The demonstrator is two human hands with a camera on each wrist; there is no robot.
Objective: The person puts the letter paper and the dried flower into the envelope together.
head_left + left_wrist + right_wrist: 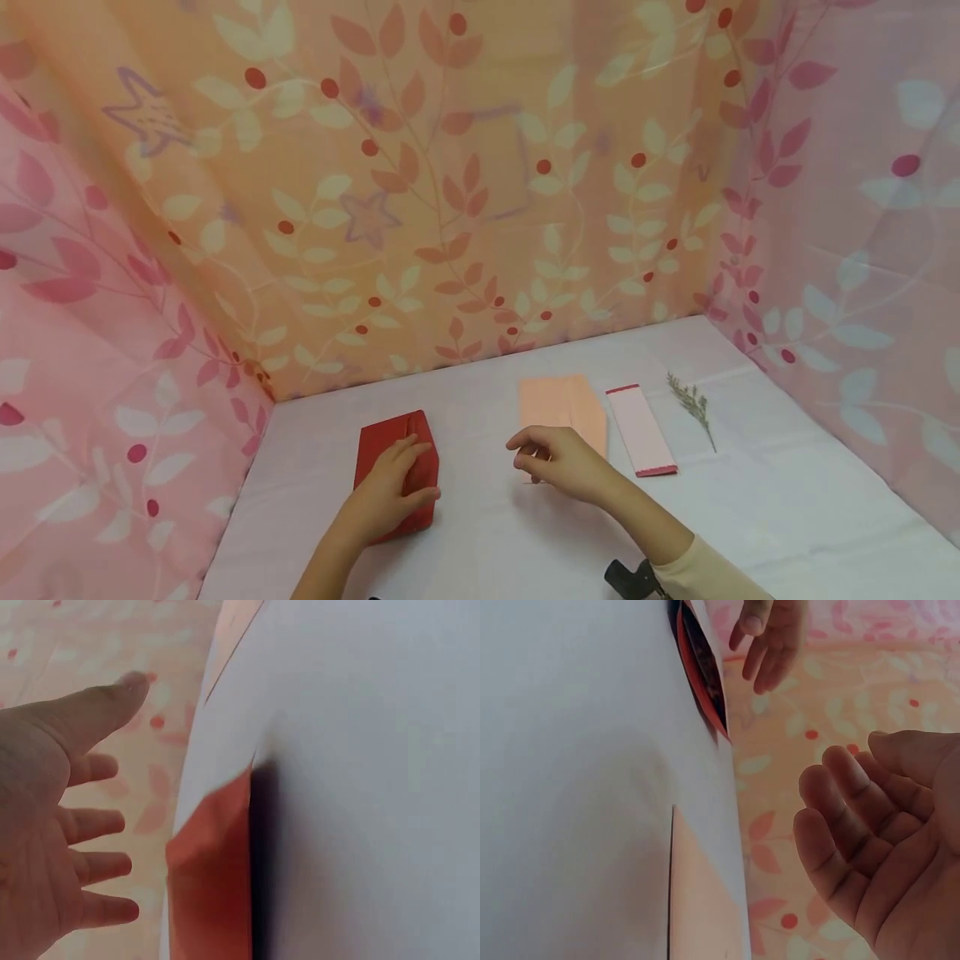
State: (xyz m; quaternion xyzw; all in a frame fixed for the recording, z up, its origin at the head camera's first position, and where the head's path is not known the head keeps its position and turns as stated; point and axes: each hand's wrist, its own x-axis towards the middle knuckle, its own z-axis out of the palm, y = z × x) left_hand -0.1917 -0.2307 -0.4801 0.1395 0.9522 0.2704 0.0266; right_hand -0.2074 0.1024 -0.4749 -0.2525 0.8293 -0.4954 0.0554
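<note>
On the left of the white table lies a red envelope (378, 446), with a gap along its edge and something dark inside in the right wrist view. My left hand (386, 492) is over it, fingers and thumb spread; both wrist views show the hand slightly above the paper, holding nothing. My right hand (558, 458) hovers in front of a peach envelope (558, 400) and partly covers it in the head view. Its fingers are loosely bent around empty air, as the palm of the right hand (885, 840) in its wrist view shows.
Right of the peach envelope lies a pale pink strip (641, 429) with dark pink ends. Beyond that is a dried sprig (692, 404). Patterned cloth (465, 208) walls the table at the back and both sides. A black device (633, 579) sits by my right forearm.
</note>
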